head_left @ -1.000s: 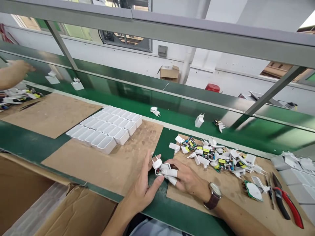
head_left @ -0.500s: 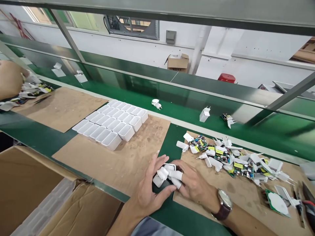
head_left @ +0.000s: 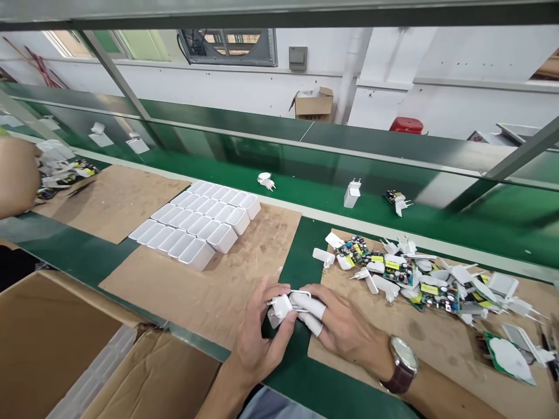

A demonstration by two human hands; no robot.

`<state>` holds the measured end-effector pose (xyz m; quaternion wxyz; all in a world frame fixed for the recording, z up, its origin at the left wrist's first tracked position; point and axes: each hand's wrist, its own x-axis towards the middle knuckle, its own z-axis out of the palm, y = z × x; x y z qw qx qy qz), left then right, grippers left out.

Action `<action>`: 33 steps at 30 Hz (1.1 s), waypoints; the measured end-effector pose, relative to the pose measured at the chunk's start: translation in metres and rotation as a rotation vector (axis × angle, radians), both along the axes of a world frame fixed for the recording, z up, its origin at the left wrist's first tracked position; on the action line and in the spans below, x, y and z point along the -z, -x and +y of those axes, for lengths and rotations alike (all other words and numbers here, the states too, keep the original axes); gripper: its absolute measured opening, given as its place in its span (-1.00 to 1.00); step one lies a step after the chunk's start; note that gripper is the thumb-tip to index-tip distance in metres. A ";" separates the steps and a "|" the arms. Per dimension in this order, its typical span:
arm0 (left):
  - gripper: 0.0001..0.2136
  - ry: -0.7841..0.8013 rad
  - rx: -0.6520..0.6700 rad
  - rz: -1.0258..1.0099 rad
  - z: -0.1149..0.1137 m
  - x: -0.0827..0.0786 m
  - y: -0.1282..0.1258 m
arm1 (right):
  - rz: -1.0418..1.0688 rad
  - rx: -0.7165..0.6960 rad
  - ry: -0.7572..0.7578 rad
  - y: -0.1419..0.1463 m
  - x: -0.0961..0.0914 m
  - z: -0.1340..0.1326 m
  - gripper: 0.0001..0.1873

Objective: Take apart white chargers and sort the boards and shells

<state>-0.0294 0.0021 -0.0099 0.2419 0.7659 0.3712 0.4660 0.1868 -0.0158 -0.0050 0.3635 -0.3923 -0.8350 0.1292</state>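
Observation:
My left hand (head_left: 255, 340) is closed around a white charger plug piece (head_left: 282, 306), with the thumb in front and fingers behind. Metal pins on the plug piece point left. My right hand (head_left: 351, 329) wears white finger cots (head_left: 311, 305) on two fingers and meets the left hand at the same part. Between the hands shows the rim of a white charger housing (head_left: 300, 292), partly covered by the right fingers. How the plug piece and the housing join is hidden. Both hands are just above the green bench, between two brown boards.
Several open white housings (head_left: 196, 253) stand in rows on the left board (head_left: 244, 279). At right, circuit boards (head_left: 437, 295) and white plug parts (head_left: 386, 287) are heaped. An open cardboard box (head_left: 144, 372) stands front left. Another person's arm (head_left: 17, 174) is at far left.
My left fingers and thumb have closed in on the plug piece, which has turned and shifted slightly left. The right hand stays close to the same place. The view has shifted slightly.

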 end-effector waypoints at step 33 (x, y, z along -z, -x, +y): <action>-0.23 -0.189 -0.041 0.154 0.004 -0.018 -0.030 | 0.961 -0.238 1.124 -0.006 -0.004 0.018 -0.47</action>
